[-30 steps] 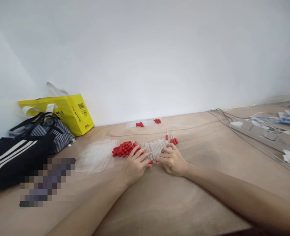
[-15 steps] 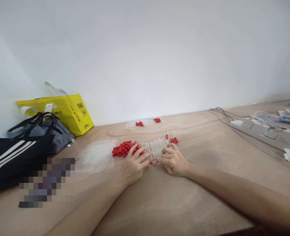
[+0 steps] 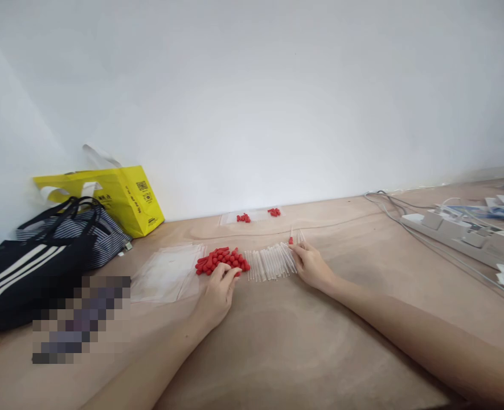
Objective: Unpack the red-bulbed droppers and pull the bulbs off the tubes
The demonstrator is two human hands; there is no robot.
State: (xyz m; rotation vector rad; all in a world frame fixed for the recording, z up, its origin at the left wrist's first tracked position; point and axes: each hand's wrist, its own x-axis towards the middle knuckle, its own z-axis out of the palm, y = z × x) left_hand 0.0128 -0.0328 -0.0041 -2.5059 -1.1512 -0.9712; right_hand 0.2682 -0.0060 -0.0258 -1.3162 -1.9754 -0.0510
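A pile of small red rubber caps (image 3: 220,259) lies on the wooden table (image 3: 294,341). To its right lies a row of clear thin tubes (image 3: 271,262). My left hand (image 3: 217,291) rests at the near edge of the red pile, fingers curled and pinching at a cap. My right hand (image 3: 311,263) is at the right end of the tube row, its fingers closed over the capped tubes there (image 3: 291,240); what they grip is hidden.
Flat clear plastic bags (image 3: 166,272) lie left of the pile. Another bag with a few red caps (image 3: 255,214) sits by the wall. A yellow bag (image 3: 119,196) and dark striped bags (image 3: 42,262) stand at left. A power strip (image 3: 461,233) with cables lies at right.
Both hands left the middle of the tube row. My left hand went left to the red caps; my right hand went right and farther, to the capped tubes at the row's end.
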